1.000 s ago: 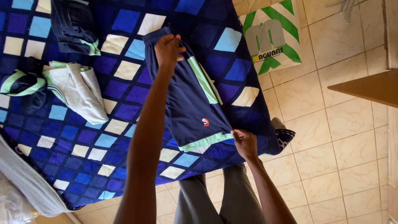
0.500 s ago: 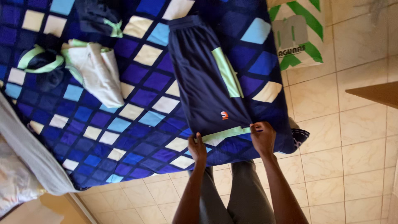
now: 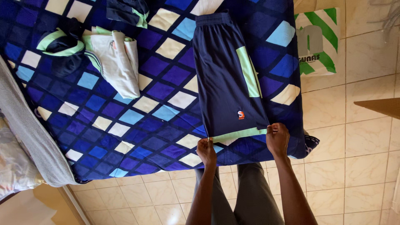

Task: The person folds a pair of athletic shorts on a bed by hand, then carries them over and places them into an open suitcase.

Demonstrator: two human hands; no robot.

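Pinching the near hem of navy shorts (image 3: 227,79) on the bed (image 3: 125,125), left hand (image 3: 206,151) and right hand (image 3: 278,138) both clamped on fabric.

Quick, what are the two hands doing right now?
Left hand: closed, pinching the near hem corner of the shorts.
Right hand: closed, pinching the other hem corner of the shorts.

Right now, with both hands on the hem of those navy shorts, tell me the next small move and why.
Probably lift the hem and fold it up toward the waistband. The navy shorts lie flat and lengthwise on the checked bedspread, and the left hand and right hand each pinch a corner of the pale green hem, so a fold in half looks ready.
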